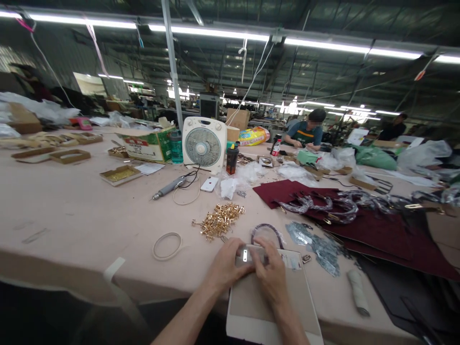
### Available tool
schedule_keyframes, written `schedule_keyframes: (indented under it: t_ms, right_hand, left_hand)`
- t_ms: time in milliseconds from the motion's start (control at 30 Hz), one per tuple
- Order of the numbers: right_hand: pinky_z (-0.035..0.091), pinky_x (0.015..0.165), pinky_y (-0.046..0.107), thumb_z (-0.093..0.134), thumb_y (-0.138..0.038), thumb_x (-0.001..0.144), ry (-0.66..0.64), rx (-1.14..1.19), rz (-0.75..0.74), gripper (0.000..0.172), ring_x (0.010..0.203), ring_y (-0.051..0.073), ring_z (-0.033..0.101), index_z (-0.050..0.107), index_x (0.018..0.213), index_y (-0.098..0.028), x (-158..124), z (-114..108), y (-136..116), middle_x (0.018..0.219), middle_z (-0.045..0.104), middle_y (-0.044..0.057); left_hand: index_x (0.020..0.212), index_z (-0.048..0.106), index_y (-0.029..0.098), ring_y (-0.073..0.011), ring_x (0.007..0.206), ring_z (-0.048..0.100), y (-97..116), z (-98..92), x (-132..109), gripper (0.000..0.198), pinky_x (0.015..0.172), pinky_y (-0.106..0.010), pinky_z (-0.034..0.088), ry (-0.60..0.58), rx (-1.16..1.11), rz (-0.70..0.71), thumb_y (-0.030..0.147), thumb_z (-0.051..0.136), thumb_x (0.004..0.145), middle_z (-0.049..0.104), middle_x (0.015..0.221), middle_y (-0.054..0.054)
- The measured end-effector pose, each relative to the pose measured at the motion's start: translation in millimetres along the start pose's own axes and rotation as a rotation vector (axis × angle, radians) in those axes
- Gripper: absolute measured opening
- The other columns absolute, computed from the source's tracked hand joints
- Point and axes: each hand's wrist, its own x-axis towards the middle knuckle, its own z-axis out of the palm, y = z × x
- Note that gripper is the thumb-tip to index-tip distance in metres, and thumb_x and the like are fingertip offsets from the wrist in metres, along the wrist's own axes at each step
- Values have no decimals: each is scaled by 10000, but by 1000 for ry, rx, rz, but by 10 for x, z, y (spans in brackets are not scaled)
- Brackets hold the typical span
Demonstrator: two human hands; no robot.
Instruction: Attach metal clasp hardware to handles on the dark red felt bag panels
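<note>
A flat beige panel (251, 299), seemingly a bag piece, lies at the table's front edge with its lower end toward me. A dark curved handle (269, 227) wrapped in clear plastic arches from its top edge. My left hand (227, 262) grips the panel's upper left part, fingers curled over the top edge and thumb on the surface. Close beside it, my right hand (270, 264) pinches the same upper edge. Between them a small shiny metal plate (245, 255) with dark holes shows on the panel. The curled fingertips are partly hidden. A metal buckle (306, 258) sits by the panel's right corner.
Beyond my hands lies a heap of gold fittings (221, 220). Thin metal plates (319, 244) are scattered at right, near maroon panels (377, 235) with wrapped handles. An electric screwdriver (168, 187), phone (209, 184), fan (204, 143) and tape ring (167, 246) stand around. A co-worker (307, 132) sits across.
</note>
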Motion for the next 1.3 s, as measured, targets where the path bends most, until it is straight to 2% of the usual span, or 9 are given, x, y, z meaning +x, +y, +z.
schedule_keyframes:
  t_ms: [167,333,467,567,733,867,1000,1167,1300]
  right_hand:
    - [498,1024,442,590,-385,1012,321,45,151,273,1133,263,653,703,1192,-214,-83,-489,88,1202,707,100]
    - [510,948,427,600,-521,958,675,-144,374,458,1018,265,659,687,1238,-169,-62,-1282,606,1168,694,128]
    - [468,1004,476,646,-615,848,551,-518,481,642,1138,343,580,686,1257,-122,-225,-1817,1101,1199,640,201]
    - [458,1000,495,641,-627,812,369,-638,563,667,1123,369,575,696,1243,-121,-416,-1979,1328,1154,643,213]
    - [488,955,462,648,-633,819,384,-380,648,615,1024,332,640,712,1222,-173,-499,-1954,1397,1142,704,169]
    - [557,777,351,685,-641,811,601,312,705,568,893,234,671,691,1169,-200,-331,-1698,1196,1130,721,101]
    - [430,473,216,654,-621,874,557,831,730,486,520,94,492,662,1156,-225,-151,-1316,858,814,626,-29]
    - [377,424,187,667,-639,901,507,766,665,483,454,76,427,634,1136,-217,-110,-1023,666,654,492,-96]
    - [386,425,191,641,-636,923,489,723,618,457,449,81,437,625,1083,-208,-138,-992,700,629,507,-95]
  left_hand:
    - [1106,631,243,-213,927,624,-3,-4,-7,458,822,-336,536,-8,9,-14,248,866,712,645,1110,-35]
    - [1220,614,252,-237,1008,645,-88,22,7,434,899,-401,571,-32,54,36,262,778,818,633,1266,-76]
    - [1266,604,263,-253,1064,656,-92,24,25,410,898,-418,599,-34,76,84,292,718,874,613,1338,-84]
    - [1267,614,266,-240,1043,670,-61,18,22,405,888,-410,612,-21,102,103,290,711,875,617,1349,-79]
    - [1266,621,254,-227,989,692,-45,24,19,402,876,-405,624,11,130,122,294,707,875,640,1326,-86]
    - [1230,625,257,-241,1048,688,-30,29,17,386,928,-420,614,11,156,123,260,722,856,638,1333,-72]
    - [1231,625,252,-272,1185,653,-23,22,-4,392,1018,-450,580,23,200,147,249,722,851,631,1346,-76]
    - [1258,625,265,-292,1310,571,76,-8,-57,402,1132,-496,489,39,294,261,189,677,866,616,1386,-84]
    - [1319,610,302,-282,1305,567,388,139,-22,460,1136,-498,470,-85,333,397,127,606,894,635,1389,-67]
